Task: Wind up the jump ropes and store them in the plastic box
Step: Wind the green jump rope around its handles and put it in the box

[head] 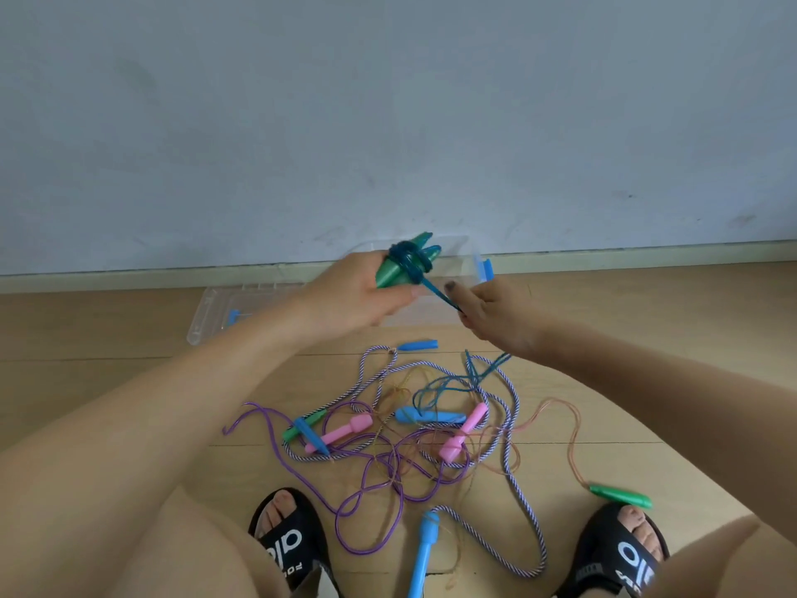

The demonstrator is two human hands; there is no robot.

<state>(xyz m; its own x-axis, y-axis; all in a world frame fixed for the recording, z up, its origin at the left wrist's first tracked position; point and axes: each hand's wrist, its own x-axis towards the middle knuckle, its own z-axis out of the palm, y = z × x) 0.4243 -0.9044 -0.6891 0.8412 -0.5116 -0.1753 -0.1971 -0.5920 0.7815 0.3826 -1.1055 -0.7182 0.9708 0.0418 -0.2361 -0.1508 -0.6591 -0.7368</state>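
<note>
Much of the clear plastic box [440, 269] was hard to read: it sat against the wall at the middle of the frame, its walls nearly invisible, and both hands covered most of it. Its blue latch [486, 269] showed at the right end. The clear lid [215, 315] lay flat on the floor to its left, partly hidden by the left forearm.

The left hand [349, 295], just left of centre, had its fingers curled round a pair of green handles [399, 267]; their lower ends were buried in the palm. The handles' long axis ran from lower left to upper right, tips pointing up toward the wall. Dark teal rope [409, 263] was wound round them in several turns.

From the coil a strand of that rope ran down and right into the right hand [487, 312], whose fingers were pinched on it. Below that hand the strand dropped to the tangle on the floor.

In the lower middle of the frame lay the unwound ropes [388, 459]: purple, striped white-and-blue, orange and gold cords crossed so thickly that which cord joined which handle could not be told. Pink handles [345, 431], blue handles [425, 415] and a lone green handle [621, 496] at the lower right lay among them. One long blue handle [425, 554] was cut off by the bottom edge. Two black sandals [289, 545] were also clipped there.
</note>
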